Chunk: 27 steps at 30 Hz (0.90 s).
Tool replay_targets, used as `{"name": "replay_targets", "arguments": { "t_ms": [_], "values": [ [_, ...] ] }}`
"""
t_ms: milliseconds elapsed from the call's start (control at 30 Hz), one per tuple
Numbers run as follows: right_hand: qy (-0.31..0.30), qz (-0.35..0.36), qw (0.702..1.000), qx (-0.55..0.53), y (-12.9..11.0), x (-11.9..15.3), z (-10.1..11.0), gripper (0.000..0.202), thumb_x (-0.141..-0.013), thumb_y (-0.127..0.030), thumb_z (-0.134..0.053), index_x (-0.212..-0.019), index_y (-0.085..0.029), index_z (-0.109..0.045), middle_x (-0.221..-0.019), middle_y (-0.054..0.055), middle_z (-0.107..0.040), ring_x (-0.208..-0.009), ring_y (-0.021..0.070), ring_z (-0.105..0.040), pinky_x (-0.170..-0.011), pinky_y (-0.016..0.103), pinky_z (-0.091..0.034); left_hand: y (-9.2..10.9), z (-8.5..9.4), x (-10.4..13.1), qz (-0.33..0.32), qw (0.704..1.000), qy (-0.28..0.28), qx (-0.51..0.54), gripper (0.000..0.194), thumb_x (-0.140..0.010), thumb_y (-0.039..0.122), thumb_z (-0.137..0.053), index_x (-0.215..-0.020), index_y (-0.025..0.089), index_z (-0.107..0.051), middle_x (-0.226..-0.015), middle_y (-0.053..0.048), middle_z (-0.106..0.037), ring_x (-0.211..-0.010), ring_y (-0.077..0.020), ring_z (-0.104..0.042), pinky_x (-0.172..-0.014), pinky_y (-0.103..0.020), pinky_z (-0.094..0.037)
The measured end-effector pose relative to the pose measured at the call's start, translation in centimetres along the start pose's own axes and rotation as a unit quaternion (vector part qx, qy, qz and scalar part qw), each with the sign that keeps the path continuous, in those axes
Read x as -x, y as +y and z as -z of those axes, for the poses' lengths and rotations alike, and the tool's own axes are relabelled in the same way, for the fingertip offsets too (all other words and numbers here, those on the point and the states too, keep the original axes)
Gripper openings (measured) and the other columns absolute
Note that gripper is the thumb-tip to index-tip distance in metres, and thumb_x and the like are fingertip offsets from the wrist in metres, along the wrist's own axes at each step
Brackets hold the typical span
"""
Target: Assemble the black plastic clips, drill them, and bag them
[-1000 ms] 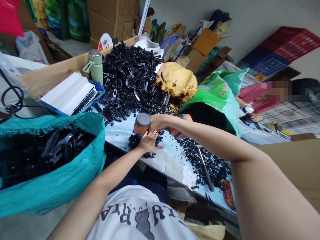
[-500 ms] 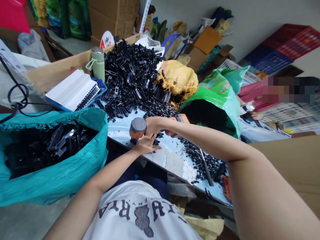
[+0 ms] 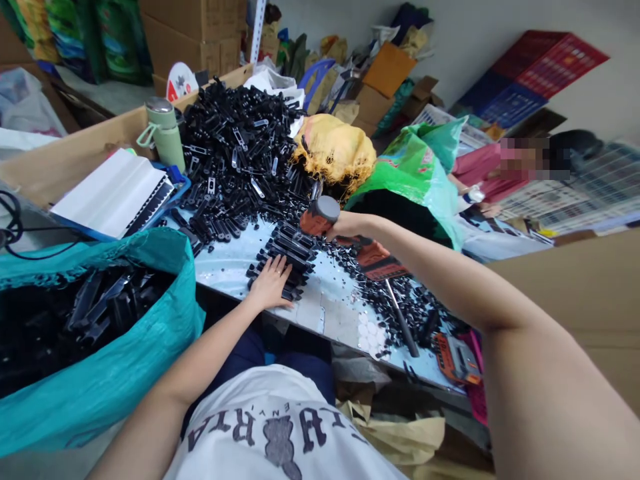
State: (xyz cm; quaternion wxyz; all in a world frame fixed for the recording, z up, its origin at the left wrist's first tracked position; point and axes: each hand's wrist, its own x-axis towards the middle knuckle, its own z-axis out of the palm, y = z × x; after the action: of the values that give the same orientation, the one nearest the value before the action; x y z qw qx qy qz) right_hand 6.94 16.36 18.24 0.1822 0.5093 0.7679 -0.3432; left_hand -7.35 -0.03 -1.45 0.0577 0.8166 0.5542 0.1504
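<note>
My left hand (image 3: pixel 271 283) lies flat, fingers spread, on a row of black plastic parts (image 3: pixel 295 247) set side by side at the table's near edge. My right hand (image 3: pixel 345 227) is wrapped round the handle of an orange and grey power drill (image 3: pixel 320 215), lifted over the right end of that row. The drill's tip is hidden. Behind the row rises a big pile of black parts (image 3: pixel 240 147). Many small screws and black pieces (image 3: pixel 400 300) lie to the right, with a dark metal rod (image 3: pixel 401 320) among them.
A teal sack (image 3: pixel 125 373) of black parts stands at the left. A notebook (image 3: pixel 113 193) and green flask (image 3: pixel 167 137) sit behind it. A yellow sack (image 3: pixel 335 150) and green bag (image 3: pixel 420 173) are beyond the table; an orange battery (image 3: pixel 456 360) is at right. Another person sits far right.
My right hand has lifted the drill up and to the right, uncovering the row of black parts. My left hand now lies spread on them. The view has shifted slightly.
</note>
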Motion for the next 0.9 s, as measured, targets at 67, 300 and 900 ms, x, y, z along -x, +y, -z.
{"name": "replay_targets", "arguments": {
  "t_ms": [67, 300, 900],
  "values": [
    [0.028, -0.057, 0.997, 0.048, 1.8, -0.9, 1.4, 0.016, -0.061, -0.022, -0.067, -0.071, -0.013, -0.058, -0.047, -0.003, -0.048, -0.044, 0.0101, -0.046, -0.043, 0.021, -0.038, 0.2, 0.0, -0.2, 0.009, 1.0, -0.002, -0.008, 0.114, -0.055, 0.076, -0.058, -0.139, 0.006, -0.028, -0.147, -0.021, -0.02, -0.139, -0.0324, -0.007, -0.113, -0.046, -0.007],
    [-0.012, -0.086, 0.984, 0.155, 4.6, -3.6, 3.1, 0.02, -0.063, -0.023, -0.065, -0.079, -0.01, -0.063, -0.056, -0.001, -0.054, -0.048, 0.0102, -0.046, -0.047, 0.022, -0.039, 0.6, 0.3, -0.4, 0.02, 0.999, -0.029, -0.01, 0.111, -0.057, 0.075, -0.057, -0.141, 0.009, -0.025, -0.149, -0.018, -0.019, -0.139, -0.0307, -0.006, -0.113, -0.046, -0.008],
    [-0.016, -0.049, 0.982, 0.183, 3.1, -0.3, -0.5, 0.027, -0.06, -0.017, -0.064, -0.087, -0.014, -0.065, -0.066, 0.001, -0.06, -0.055, 0.0122, -0.054, -0.049, 0.021, -0.039, 0.6, 0.2, -0.5, 0.018, 0.999, -0.025, -0.014, 0.112, -0.057, 0.075, -0.058, -0.141, 0.008, -0.025, -0.149, -0.018, -0.018, -0.139, -0.0308, -0.007, -0.113, -0.045, -0.006]
  ]
}}
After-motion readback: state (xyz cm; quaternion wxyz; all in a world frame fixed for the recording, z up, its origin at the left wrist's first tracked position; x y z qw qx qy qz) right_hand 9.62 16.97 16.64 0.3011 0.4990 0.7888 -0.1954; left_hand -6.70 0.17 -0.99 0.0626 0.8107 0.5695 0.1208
